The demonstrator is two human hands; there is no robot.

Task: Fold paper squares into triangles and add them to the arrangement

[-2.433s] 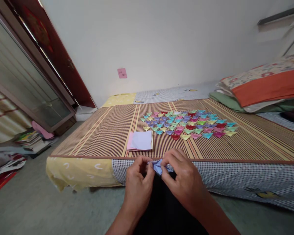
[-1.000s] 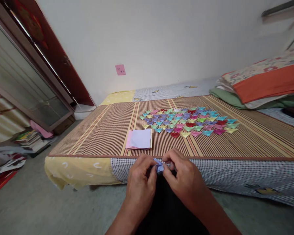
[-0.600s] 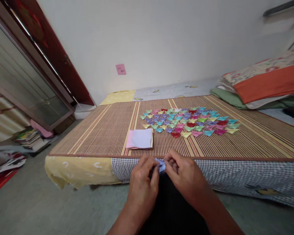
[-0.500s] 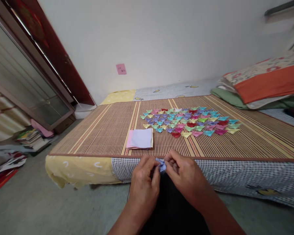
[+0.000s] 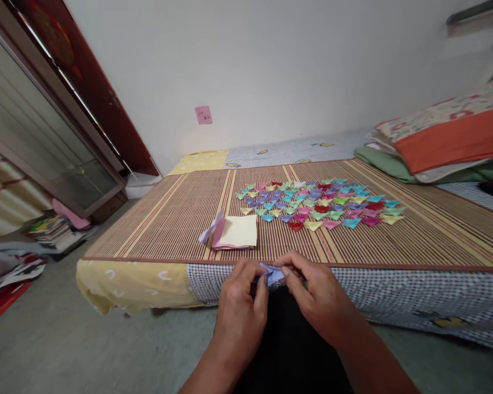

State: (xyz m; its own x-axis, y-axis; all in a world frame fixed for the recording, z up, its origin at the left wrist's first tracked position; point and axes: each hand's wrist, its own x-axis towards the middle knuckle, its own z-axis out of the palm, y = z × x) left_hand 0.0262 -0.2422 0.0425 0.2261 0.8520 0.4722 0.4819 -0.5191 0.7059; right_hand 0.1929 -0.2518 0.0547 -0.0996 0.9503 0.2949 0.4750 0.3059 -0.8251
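Both my hands pinch one small folded piece of light blue paper (image 5: 272, 273) just in front of the bed's near edge. My left hand (image 5: 240, 306) grips its left side, my right hand (image 5: 316, 298) its right side. On the striped bamboo mat (image 5: 168, 219) beyond lies a small stack of square paper sheets (image 5: 238, 232) with a yellow sheet on top. A lavender sheet (image 5: 207, 232) stands lifted off the stack's left edge. Farther back, several small folded paper triangles (image 5: 318, 202) in many colours are laid in rows.
The mat covers a low bed with a checked sheet (image 5: 394, 295) and a yellow sheet (image 5: 127, 282). Pillows and folded bedding (image 5: 443, 142) lie at the right. A glass-fronted cabinet (image 5: 36, 137) and piled books (image 5: 49, 230) are on the left, grey floor below.
The lavender sheet that topped the stack has slid off to the left, and a yellow sheet now shows on top. My hands kept working the blue paper, its ends now pulled slightly apart.
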